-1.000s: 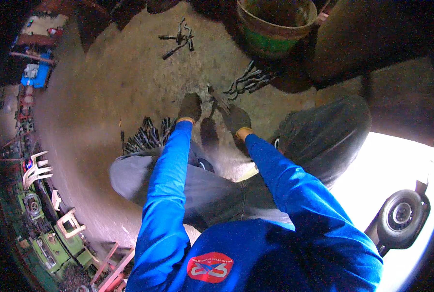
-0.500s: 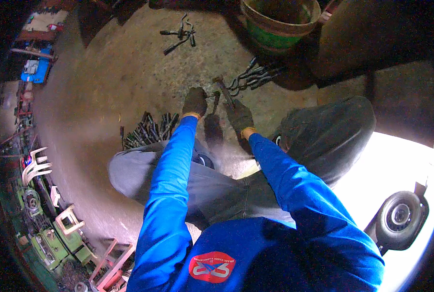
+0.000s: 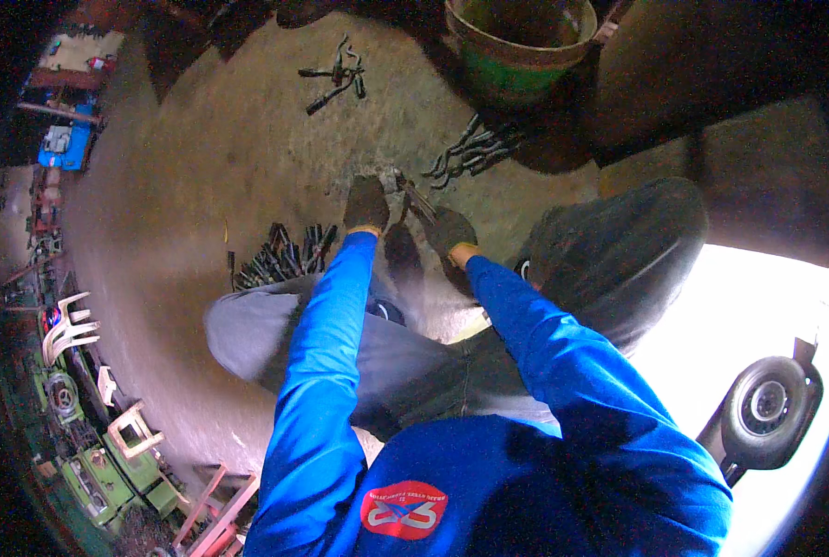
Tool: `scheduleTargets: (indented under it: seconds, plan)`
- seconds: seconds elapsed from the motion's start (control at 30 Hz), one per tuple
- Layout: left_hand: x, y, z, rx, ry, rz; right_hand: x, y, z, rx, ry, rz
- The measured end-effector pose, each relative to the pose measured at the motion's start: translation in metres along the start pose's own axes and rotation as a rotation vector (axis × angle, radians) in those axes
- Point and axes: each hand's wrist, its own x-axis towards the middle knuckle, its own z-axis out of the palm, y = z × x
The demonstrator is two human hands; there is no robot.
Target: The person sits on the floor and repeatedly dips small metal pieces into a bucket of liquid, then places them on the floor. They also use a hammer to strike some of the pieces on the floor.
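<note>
My right hand [image 3: 450,231], in a dark glove, is closed around the handle of a hammer [image 3: 419,200]. The hammer's head end is low, close to the floor and beside my left hand. My left hand [image 3: 368,202], gloved too, is closed in front of me; what its fingers hold is hidden. A small greyish metal piece [image 3: 391,179] shows at its fingertips, next to the hammer. Bent dark metal rods [image 3: 475,150] lie in a pile beyond my right hand. Many short dark rods [image 3: 284,255] are heaped by my left knee.
A few more bent rods [image 3: 337,79] lie farther off on the concrete floor [image 3: 173,204]. A green bucket [image 3: 516,70] stands at the far right. My crossed legs [image 3: 414,362] frame the work spot. Plastic chairs [image 3: 69,330], machinery and a wheel [image 3: 764,404] are at the sides.
The hammer has come down and leftward with my right hand, bringing its head close to my left hand. My left hand stays nearly in place. The view has shifted slightly.
</note>
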Motion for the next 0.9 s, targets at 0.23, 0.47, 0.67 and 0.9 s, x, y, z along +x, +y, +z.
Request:
scheduleTargets:
  seconds: [0.23, 0.47, 0.67, 0.9]
  plan:
    - [-0.008, -0.005, 0.006, 0.095, -0.009, -0.019, 0.003, -0.002, -0.011, 0.205, 0.093, -0.066]
    - [-0.013, -0.009, -0.007, 0.039, -0.043, -0.018, 0.003, -0.005, -0.02, 0.069, -0.02, -0.008]
    - [-0.009, -0.007, -0.005, -0.063, -0.002, -0.054, 0.013, 0.01, -0.002, -0.059, -0.093, -0.014]
    - [-0.005, 0.009, -0.008, -0.16, -0.024, -0.036, 0.014, 0.024, 0.002, 0.06, 0.044, -0.084]
